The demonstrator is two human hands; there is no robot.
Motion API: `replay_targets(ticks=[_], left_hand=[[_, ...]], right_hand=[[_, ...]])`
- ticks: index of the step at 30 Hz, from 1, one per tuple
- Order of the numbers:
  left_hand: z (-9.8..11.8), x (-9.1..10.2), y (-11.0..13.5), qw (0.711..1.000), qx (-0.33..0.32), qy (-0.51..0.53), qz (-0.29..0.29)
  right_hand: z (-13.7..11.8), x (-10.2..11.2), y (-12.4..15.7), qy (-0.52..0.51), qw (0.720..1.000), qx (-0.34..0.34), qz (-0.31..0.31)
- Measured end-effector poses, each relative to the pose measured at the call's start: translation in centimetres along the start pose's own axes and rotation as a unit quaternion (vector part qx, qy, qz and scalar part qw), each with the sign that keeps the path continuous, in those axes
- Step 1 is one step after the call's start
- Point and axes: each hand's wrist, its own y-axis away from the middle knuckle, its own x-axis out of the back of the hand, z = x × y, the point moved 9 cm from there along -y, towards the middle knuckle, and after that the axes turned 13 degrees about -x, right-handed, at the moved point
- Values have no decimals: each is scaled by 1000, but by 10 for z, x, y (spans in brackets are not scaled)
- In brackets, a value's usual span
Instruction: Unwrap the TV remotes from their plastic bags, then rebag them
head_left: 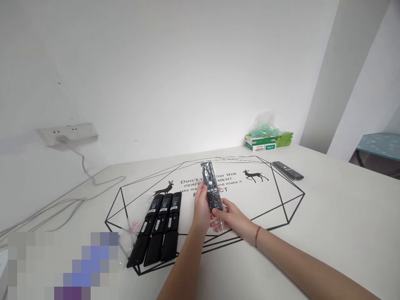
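Both hands hold a black remote control [210,177] inside a clear plastic sleeve, its buttons facing up. My left hand [202,206] is wrapped along its left side. At the lower end, my right hand [230,216] grips the remote, with the thumb on its front and the loose end of the sleeve [221,226] among the fingers. To the left, three black remote controls [158,225] lie side by side, backs up, with labels showing. Beside them is a crumpled clear plastic bag [133,227]. Another remote control [287,170] rests alone at the right, face up.
Green and white boxes [261,143] are stacked by the wall, a clear bag [265,125] with something green on top. At the left, cables [65,204] run over the white table [337,225] from a wall socket [75,132]. The lower left corner is blurred into blocks.
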Motion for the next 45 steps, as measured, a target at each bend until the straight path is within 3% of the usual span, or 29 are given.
replay_targets(ticks=[14, 18, 24, 37, 42, 45], left_hand=[[8, -9, 8, 999, -28, -28, -28], [10, -15, 13, 999, -7, -10, -48], [16, -10, 13, 1000, -7, 4, -10], [18, -4, 8, 999, -24, 44, 16], [29, -1, 5, 996, -50, 68, 17], [37, 6, 3, 993, -68, 85, 46]], right_hand=[[3, 0, 14, 2, 998, -40, -55], [3, 1, 13, -3, 998, -36, -52], [1, 0, 15, -16, 997, -41, -59], [3, -4, 17, 1, 994, -54, -92], [3, -5, 18, 21, 994, -53, -89], [4, -7, 19, 49, 993, -54, -90]])
